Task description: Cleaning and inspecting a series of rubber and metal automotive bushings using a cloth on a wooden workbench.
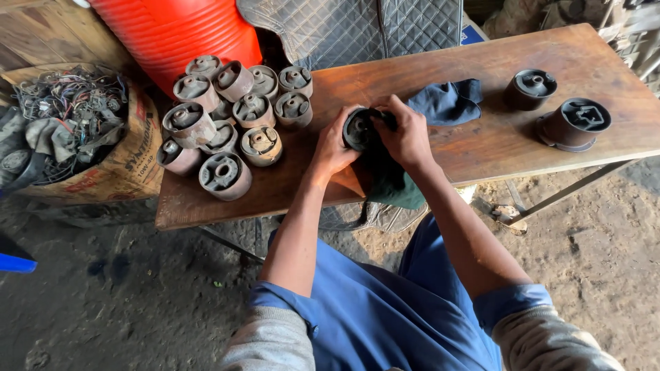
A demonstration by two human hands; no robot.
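Scuffed wooden worktop (481,148) over a dirt floor; mid-front edge, left hand (335,145) and right hand (405,134) both closed around a round black rubber bushing (359,129) and dark cloth (447,102). Rusty cylindrical bushings (230,120) crowd the left end, beside a printed cardboard box (134,161).

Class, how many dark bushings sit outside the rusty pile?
3: held bushing between left hand and right hand; small bushing, larger bushing at bench's right end. Cloth may hide more.

There are twelve rusty round metal bushings (225,176) in a pile on the brown wooden surface (481,148). Two dark clean round bushings (574,124) sit on the other side. One more dark bushing (359,129) is held up. There is one dark blue cloth (447,102), one orange ribbed barrel (179,31) and one cardboard box of wires (130,161).
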